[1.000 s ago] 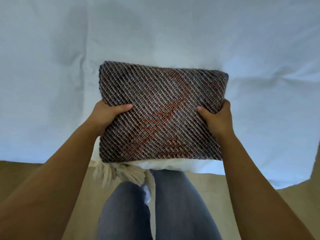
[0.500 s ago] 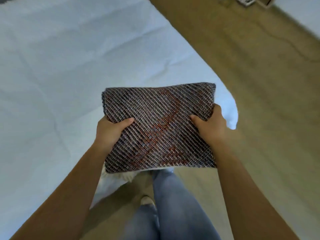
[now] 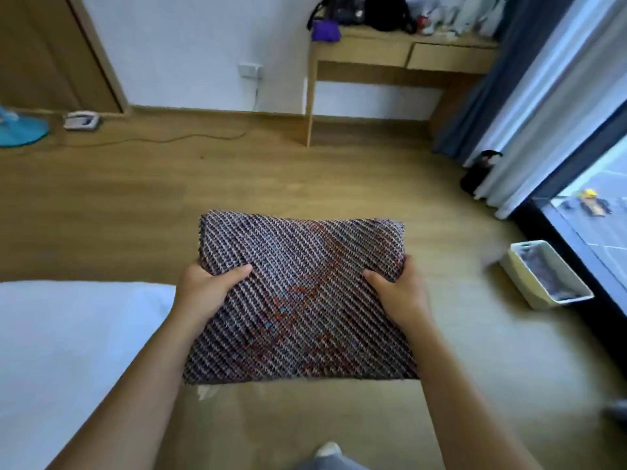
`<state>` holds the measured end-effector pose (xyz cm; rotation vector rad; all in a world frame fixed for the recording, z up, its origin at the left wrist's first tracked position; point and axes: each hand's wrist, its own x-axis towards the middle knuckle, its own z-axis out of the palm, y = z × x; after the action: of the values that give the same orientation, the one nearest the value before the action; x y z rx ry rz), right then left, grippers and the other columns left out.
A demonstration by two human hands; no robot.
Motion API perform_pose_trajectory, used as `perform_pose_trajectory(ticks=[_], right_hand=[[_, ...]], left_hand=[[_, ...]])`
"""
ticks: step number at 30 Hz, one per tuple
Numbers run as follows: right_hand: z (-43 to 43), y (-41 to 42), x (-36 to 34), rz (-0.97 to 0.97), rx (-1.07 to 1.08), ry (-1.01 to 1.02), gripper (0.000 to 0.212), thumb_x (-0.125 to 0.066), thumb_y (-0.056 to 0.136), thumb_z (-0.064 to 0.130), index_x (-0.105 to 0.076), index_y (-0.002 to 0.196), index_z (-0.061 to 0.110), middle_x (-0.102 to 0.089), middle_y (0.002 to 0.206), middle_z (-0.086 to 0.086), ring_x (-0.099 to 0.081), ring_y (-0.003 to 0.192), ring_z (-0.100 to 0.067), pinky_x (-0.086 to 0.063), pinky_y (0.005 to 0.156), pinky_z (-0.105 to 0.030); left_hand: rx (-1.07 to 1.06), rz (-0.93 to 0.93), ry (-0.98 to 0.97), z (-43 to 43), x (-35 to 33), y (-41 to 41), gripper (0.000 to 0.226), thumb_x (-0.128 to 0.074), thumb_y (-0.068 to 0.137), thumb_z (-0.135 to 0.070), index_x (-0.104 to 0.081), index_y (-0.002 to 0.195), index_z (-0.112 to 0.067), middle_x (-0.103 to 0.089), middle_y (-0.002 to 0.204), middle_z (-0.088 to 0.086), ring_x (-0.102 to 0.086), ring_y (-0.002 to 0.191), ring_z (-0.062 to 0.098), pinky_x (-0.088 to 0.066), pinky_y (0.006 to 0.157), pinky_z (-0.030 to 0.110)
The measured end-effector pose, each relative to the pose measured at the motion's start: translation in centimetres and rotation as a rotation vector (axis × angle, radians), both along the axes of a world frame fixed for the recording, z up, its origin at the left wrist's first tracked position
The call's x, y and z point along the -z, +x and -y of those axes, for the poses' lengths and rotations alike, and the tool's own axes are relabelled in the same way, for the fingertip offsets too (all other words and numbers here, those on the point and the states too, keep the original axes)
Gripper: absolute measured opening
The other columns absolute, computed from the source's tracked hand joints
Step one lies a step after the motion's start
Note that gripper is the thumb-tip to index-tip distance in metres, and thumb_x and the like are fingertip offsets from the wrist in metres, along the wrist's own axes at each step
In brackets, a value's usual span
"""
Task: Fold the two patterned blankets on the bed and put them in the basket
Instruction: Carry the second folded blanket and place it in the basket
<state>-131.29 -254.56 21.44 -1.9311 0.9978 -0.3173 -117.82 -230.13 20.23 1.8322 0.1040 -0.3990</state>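
Folded patterned blanket (image 3: 305,300) over open floor (image 3: 169,205); bed (image 3: 68,351) edge at its left, basket (image 3: 520,278) well right. Left hand (image 3: 203,290), right hand (image 3: 400,293): each grips one side, thumb on top.

Wooden floor (image 3: 305,171), white basket (image 3: 519,276), cable (image 3: 152,140), bed corner (image 3: 68,334)

Folded blanket (image 3: 298,300) is hiding the fingers of left hand (image 3: 203,293) and right hand (image 3: 400,293) underneath. Bed (image 3: 68,351) is running off the left and bottom edges. Basket (image 3: 524,286) is blurring; its dark contents are unidentifiable. Clutter on bench (image 3: 366,50) is being clipped by the top edge. Shoe (image 3: 327,451) is being cut off at the bottom.
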Motion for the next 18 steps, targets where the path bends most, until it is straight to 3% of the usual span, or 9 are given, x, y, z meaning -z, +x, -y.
perform_pose_trajectory(ticks=[5,8,15,18], right_hand=[[12.2,-4.9,-2.5,0.046,0.28,-0.063,0.051,-0.072,0.075,0.035,-0.049,0.118,0.018,-0.063,0.11,-0.003,-0.058,0.095,-0.019,-0.046,0.083,-0.031],[17.8,-7.2,-3.2,0.077,0.426,-0.076,0.051,-0.074,0.074,0.032,-0.051,0.118,0.019,-0.064,0.108,-0.002,-0.058,0.095,-0.018,-0.046,0.086,-0.031],[28.6,-8.4,-3.2,0.046,0.682,-0.109,0.056,-0.072,0.075,0.034,-0.049,0.123,0.017,-0.063,0.114,-0.005,-0.058,0.101,-0.023,-0.047,0.087,-0.035],[32.9,-7.9,-3.0,0.038,0.781,-0.121,0.055,-0.071,0.076,0.035,-0.049,0.122,0.018,-0.062,0.113,-0.004,-0.054,0.092,-0.017,-0.042,0.078,-0.029]], left_hand=[[0.261,0.036,-0.062,16.9,-1.4,1.6,0.024,-0.082,0.065,-0.032,-0.062,0.075,-0.023,-0.066,0.077,-0.009,-0.064,0.072,0.014,-0.046,0.059,0.021],[0.404,0.048,-0.08,25.4,-2.1,1.9,0.024,-0.082,0.065,-0.031,-0.061,0.074,-0.024,-0.064,0.078,-0.01,-0.063,0.073,0.013,-0.047,0.064,0.024],[0.695,0.053,-0.095,42.6,-2.0,4.4,0.03,-0.08,0.068,-0.031,-0.063,0.089,-0.02,-0.067,0.087,-0.003,-0.064,0.078,0.017,-0.051,0.069,0.029],[0.803,0.049,-0.101,49.7,-1.8,5.9,0.038,-0.08,0.068,-0.03,-0.065,0.098,-0.014,-0.068,0.093,0.002,-0.065,0.084,0.023,-0.053,0.079,0.036]])
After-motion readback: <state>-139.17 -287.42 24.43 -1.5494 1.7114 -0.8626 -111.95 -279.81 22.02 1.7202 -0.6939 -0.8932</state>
